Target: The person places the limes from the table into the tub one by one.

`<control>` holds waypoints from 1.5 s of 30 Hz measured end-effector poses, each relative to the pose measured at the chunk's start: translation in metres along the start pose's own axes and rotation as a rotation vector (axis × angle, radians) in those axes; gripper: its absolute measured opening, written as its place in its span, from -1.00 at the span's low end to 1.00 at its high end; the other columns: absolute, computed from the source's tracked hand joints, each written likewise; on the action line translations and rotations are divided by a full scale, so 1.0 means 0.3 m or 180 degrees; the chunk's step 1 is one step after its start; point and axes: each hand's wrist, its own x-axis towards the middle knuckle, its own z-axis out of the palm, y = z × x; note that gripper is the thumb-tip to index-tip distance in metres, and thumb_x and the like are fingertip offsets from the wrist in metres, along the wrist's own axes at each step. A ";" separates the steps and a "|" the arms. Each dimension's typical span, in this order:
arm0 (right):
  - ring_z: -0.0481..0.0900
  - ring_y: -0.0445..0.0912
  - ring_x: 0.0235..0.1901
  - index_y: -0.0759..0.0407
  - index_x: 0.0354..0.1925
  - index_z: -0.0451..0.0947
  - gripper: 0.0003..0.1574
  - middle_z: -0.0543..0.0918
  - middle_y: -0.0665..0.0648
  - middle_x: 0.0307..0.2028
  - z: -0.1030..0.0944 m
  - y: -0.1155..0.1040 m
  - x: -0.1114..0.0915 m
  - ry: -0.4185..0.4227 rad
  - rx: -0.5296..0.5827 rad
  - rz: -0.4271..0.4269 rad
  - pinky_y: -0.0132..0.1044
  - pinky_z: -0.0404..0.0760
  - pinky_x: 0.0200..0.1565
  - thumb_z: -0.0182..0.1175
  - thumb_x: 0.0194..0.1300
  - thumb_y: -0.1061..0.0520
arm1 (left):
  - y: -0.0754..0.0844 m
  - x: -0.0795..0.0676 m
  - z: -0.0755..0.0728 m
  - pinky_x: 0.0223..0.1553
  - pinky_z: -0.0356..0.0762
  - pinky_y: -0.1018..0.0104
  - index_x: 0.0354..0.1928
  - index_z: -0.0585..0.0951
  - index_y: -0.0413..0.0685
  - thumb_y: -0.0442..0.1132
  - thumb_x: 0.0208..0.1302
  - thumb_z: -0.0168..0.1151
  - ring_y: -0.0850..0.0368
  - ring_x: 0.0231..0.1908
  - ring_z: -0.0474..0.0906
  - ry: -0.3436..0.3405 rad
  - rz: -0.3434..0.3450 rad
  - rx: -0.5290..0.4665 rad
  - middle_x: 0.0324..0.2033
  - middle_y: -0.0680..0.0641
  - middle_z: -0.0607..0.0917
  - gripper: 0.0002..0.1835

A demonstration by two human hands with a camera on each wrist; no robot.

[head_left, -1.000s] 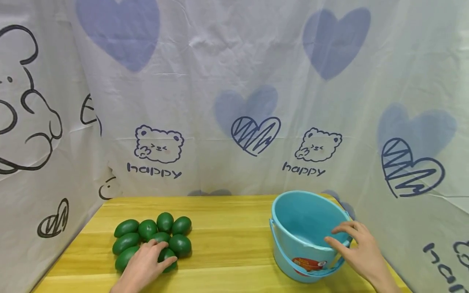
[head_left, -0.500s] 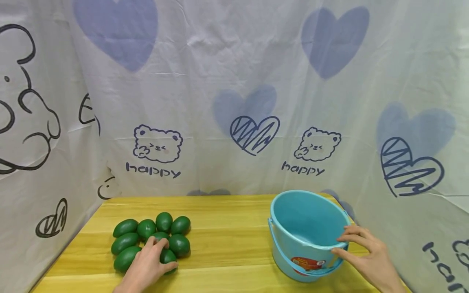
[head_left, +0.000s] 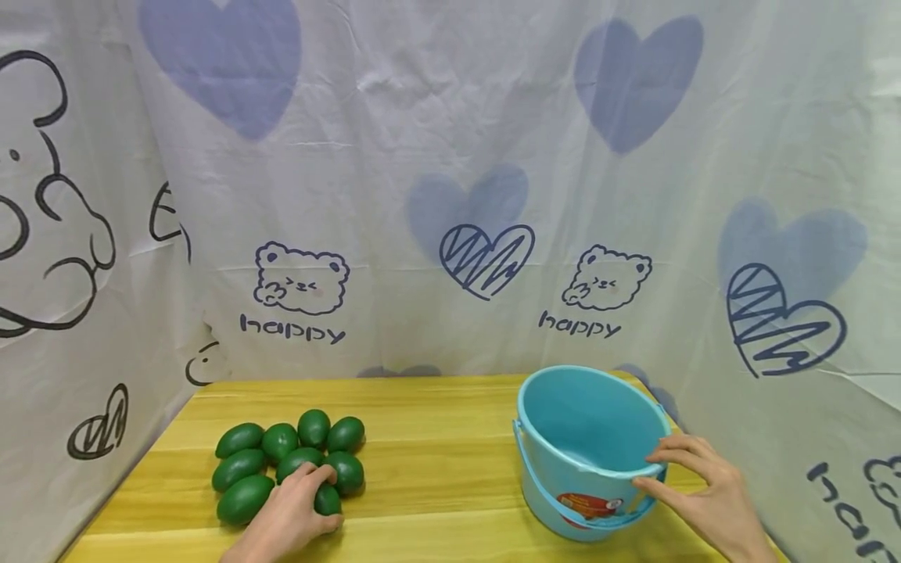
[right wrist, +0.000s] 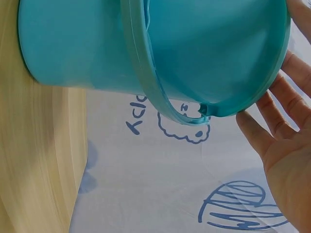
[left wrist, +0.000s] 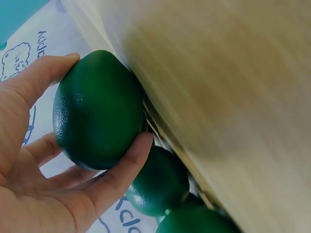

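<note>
My left hand pinches a dark green lime between thumb and fingers, at the near right of a group of similar limes on the table. In the left wrist view the thumb lies at one end of it and the fingertips along its side. Most of this lime is hidden by the hand in the head view. On the right stands a light blue bucket, upright, its mouth facing up. My right hand holds its near right rim, thumb outside and fingers over the edge.
The bucket's handle hangs down over its front, near a red label. A yellow wood-grain table runs back to a white cloth with hearts and bears, which also closes both sides.
My left fingers have closed round the near-right lime, shifting slightly right and uncovering the lime behind. The right hand has moved from over the bucket's mouth onto its rim.
</note>
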 end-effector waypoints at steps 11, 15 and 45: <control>0.38 -0.46 0.01 -0.12 -0.35 0.70 -0.46 0.60 -0.10 -0.18 0.001 -0.001 0.003 0.0008 0.0051 0.0058 -0.76 0.20 0.11 0.64 -0.36 0.29 | 0.029 0.015 0.003 -0.31 0.50 0.16 -0.22 0.59 0.13 -0.19 -0.16 0.55 0.13 -0.32 0.43 0.0381 0.0115 -0.0145 -0.29 0.04 0.50 -0.60; 0.38 -0.48 -0.01 -0.13 -0.36 0.70 -0.48 0.61 -0.09 -0.19 0.002 -0.002 0.002 -0.0014 0.0024 0.0122 -0.76 0.20 0.10 0.65 -0.35 0.27 | 0.048 0.023 -0.013 -0.35 0.47 0.23 -0.28 0.58 0.11 -0.22 -0.15 0.56 0.16 -0.35 0.43 0.0465 0.0115 -0.0257 -0.36 0.06 0.52 -0.63; 0.38 -0.49 -0.03 -0.17 -0.38 0.68 -0.54 0.59 -0.15 -0.18 -0.002 -0.016 0.008 -0.0118 -0.0044 0.0243 -0.77 0.19 0.06 0.64 -0.28 0.22 | 0.275 0.152 -0.028 -0.19 0.70 0.08 0.11 0.55 -0.11 -0.34 0.08 0.44 -0.01 -0.28 0.67 0.0077 -0.0169 -0.3251 -0.05 -0.26 0.57 -0.50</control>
